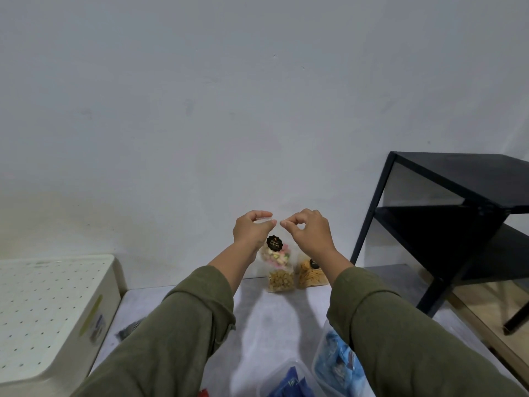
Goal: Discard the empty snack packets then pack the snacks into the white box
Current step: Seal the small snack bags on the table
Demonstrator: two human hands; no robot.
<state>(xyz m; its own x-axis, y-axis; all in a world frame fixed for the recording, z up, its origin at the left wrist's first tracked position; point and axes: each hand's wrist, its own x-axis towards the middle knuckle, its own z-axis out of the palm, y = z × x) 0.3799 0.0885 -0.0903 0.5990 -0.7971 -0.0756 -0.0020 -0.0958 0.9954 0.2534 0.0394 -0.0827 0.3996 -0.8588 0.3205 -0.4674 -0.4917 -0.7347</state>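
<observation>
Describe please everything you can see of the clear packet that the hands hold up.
The clear packet is transparent plastic, held upright above the grey table near the wall. The left hand pinches its top edge; the right hand has curled fingers beside that edge, though contact is unclear. A round black label with gold lettering sits on the front. Pink, white and green pieces fill the lower part. Its bottom overlaps, in view, a packet of brown snacks behind.
</observation>
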